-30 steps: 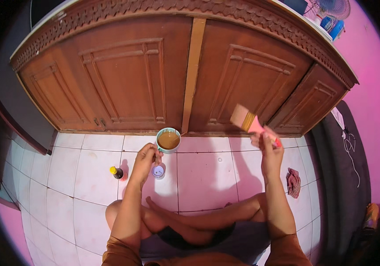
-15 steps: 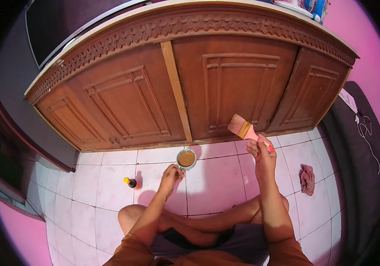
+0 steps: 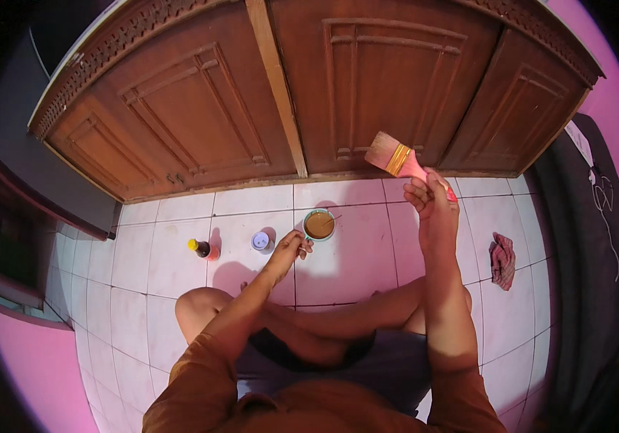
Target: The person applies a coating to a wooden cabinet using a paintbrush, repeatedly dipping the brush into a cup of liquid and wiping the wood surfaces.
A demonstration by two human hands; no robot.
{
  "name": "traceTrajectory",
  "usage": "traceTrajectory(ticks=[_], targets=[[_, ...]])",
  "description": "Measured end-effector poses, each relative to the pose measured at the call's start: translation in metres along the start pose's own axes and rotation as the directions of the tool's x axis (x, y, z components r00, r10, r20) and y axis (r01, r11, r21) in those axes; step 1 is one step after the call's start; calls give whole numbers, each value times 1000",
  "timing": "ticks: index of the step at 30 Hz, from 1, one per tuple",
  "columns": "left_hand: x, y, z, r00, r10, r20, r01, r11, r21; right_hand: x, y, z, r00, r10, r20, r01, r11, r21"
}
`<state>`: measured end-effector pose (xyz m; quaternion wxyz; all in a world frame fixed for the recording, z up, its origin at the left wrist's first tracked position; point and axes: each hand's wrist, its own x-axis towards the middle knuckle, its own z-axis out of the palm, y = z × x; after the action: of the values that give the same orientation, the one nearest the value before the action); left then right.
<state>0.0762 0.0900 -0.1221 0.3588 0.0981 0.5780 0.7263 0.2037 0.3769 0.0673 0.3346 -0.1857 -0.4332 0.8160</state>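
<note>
Paintbrush (image 3: pixel 400 160) diagonal, bristles (image 3: pixel 382 150) toward upper left

I could pass right of the cup (image 3: pixel 319 239), over open floor (image 3: pixel 359 267) short of the brush (image 3: pixel 400 156); the left hand (image 3: pixel 287 250), tub (image 3: pixel 261 241) and bottle (image 3: pixel 199 248) block its left, the cabinet (image 3: pixel 389 94) its far side.

- Bare left hand (image 3: pixel 289 247): just below-left of frame centre, fingers curled in a pinch.
- Brown-sleeved left arm (image 3: pixel 234 321): from lower left, slanting up-right.
- Bare right hand (image 3: pixel 432 196): right of centre, fingers closed in grip.
- Brown-sleeved right arm (image 3: pixel 451 310): lower right, near vertical.
- Bare legs (image 3: pixel 367 319): crossed, lower middle.
</note>
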Motion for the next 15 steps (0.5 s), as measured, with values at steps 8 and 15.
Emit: traceTrajectory(ticks=[8,15], targets=[[1,-27,-5,993,-112,-33,114,989,98,-2,1,4,999,43,-15,-44,997,-69],[-3,-43,3,984,-171,50,163,977,138,0,0,0,1000,23,9,-22,996,-86]])
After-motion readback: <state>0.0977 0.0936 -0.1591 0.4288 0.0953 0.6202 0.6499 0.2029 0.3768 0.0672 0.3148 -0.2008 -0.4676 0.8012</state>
